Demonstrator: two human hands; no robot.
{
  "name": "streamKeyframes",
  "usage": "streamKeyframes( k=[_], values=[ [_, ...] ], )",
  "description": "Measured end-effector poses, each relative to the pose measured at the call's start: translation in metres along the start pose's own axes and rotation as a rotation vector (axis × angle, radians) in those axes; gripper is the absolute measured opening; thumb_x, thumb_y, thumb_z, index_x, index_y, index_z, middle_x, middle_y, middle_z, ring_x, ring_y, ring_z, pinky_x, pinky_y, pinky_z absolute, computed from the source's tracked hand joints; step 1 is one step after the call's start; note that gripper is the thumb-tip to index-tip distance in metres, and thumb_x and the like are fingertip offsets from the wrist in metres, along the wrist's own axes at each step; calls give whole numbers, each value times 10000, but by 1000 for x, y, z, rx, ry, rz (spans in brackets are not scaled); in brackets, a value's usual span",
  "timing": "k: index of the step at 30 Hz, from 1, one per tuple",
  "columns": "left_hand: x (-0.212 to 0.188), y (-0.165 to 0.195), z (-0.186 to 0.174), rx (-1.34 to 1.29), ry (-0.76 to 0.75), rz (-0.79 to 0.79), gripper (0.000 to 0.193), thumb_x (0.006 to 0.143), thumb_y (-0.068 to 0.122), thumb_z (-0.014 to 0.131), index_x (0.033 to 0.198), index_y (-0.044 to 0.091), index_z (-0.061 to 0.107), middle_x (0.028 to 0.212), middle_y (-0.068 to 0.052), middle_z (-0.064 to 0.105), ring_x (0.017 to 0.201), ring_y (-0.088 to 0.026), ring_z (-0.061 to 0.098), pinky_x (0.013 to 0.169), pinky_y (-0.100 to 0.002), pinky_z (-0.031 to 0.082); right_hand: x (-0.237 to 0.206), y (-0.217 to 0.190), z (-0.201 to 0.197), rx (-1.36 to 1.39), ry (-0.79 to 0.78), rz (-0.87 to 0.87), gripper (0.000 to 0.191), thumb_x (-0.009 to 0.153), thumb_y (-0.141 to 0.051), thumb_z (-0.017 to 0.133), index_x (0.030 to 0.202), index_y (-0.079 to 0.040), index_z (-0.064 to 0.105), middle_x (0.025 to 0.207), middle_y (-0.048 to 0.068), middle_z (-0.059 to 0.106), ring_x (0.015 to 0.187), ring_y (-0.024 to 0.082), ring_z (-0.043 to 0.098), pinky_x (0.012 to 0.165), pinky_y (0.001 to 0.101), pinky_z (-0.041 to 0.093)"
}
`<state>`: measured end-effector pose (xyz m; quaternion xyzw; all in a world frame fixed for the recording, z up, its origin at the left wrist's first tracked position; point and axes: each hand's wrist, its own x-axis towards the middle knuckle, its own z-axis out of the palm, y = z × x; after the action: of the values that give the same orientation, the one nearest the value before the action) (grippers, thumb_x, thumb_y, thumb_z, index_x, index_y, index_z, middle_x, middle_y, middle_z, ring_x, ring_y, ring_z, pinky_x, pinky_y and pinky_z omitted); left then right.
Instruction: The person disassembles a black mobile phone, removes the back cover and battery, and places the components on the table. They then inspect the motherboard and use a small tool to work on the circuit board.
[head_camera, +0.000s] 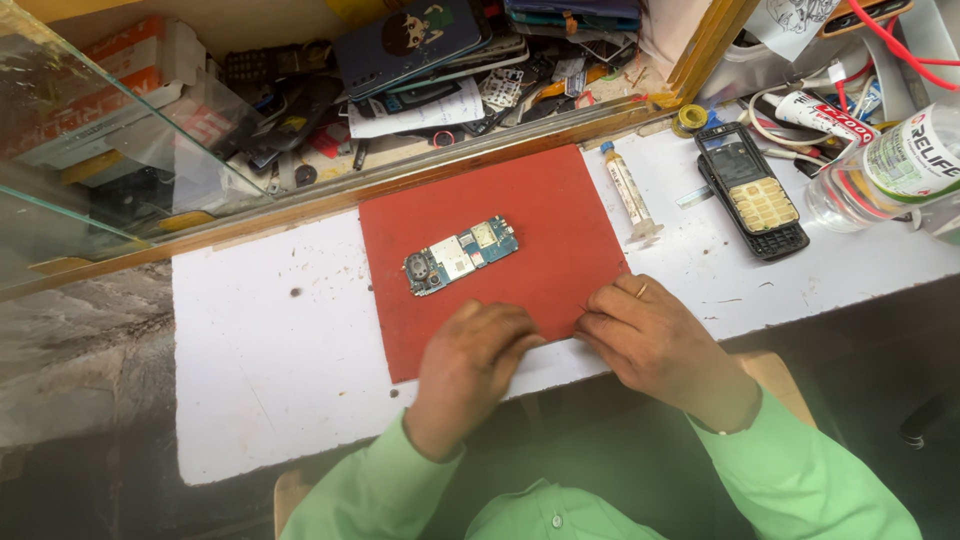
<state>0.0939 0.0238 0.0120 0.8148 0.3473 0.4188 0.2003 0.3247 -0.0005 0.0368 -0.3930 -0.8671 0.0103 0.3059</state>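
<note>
At the far right you are looking at a clear plastic bottle (880, 170) lying on its side, wearing a white label with a green band and dark lettering. Just left of it, a white tube (822, 113) with a red and black label is lying among white cables. Far left, behind a glass pane (90, 150), orange and white cardboard boxes (130, 70) are stacked, and the far shelf is holding a dark blue phone case (405, 42) with a cartoon figure among loose phone parts.

The white worktop (270, 340) is running left to right in front of you, scuffed and speckled, edged at the far side by a wooden rail (400, 180). A red mat (540, 230) is lying on it at a slight tilt. Grey stone floor is showing to the near left.

On the mat, a small blue circuit board (459, 255) with metal shields is resting, apart from both of your hands. A syringe (630, 192) is lying just beyond the mat's right edge, and farther right an opened black keypad phone (752, 190) is lying with its gold keypad sheet exposed.

Your left hand (472, 365) is resting knuckles up on the near edge of the mat, fingers curled loosely under; whether it is holding anything, you cannot tell. Your right hand (655, 340) is sitting at the mat's near right corner, fingers pinched together around a thin stick-like tool (641, 291) whose tip is poking up past the knuckles. Both sleeves are light green.
</note>
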Motion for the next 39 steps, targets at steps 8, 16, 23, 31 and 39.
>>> streamKeyframes(
  k=[8, 16, 23, 31, 39],
  values=[
    [-1, -14, -15, -445, 106, -574, 136, 896, 75, 790, 1014, 11, 771, 907, -51, 742, 670, -92, 505, 603, -290, 435, -8, -19, 8, 500, 165, 548, 90, 861, -69, 766, 929, -10, 764, 847, 33, 668, 751, 130, 612, 680, 244, 488],
    [-21, 7, 28, -1191, -3, -685, 179, 949, 96, 709, 1070, -31, 746, 1026, -79, 770, 920, -104, 714, 860, -270, 590, -23, -45, 35, 1111, 103, 870, 140, 899, -59, 734, 959, 58, 780, 876, 43, 683, 807, 94, 601, 713, 254, 483],
    [-20, -1, 10, -1040, -50, -756, 198, 998, 110, 691, 1039, -58, 788, 881, -82, 768, 714, -102, 527, 645, -249, 437, -23, -48, 38, 1017, -16, 907, 134, 894, -87, 731, 911, 40, 771, 938, 24, 692, 793, 79, 587, 685, 253, 476],
    [-4, 3, -12, -477, -111, -695, 166, 908, 135, 728, 940, -16, 787, 716, -84, 743, 640, -104, 638, 586, -274, 516, -14, -39, 17, 791, 57, 858, 165, 868, -96, 754, 987, 12, 790, 906, 20, 658, 801, 93, 597, 663, 245, 475],
    [-6, 23, -5, -163, -245, -440, 109, 845, 124, 729, 881, 29, 768, 769, -147, 735, 696, -327, 699, 635, -402, 542, -9, -42, 21, 818, 32, 726, 245, 809, -76, 816, 1038, 5, 782, 909, 11, 641, 778, 86, 616, 643, 226, 508]
  ],
)
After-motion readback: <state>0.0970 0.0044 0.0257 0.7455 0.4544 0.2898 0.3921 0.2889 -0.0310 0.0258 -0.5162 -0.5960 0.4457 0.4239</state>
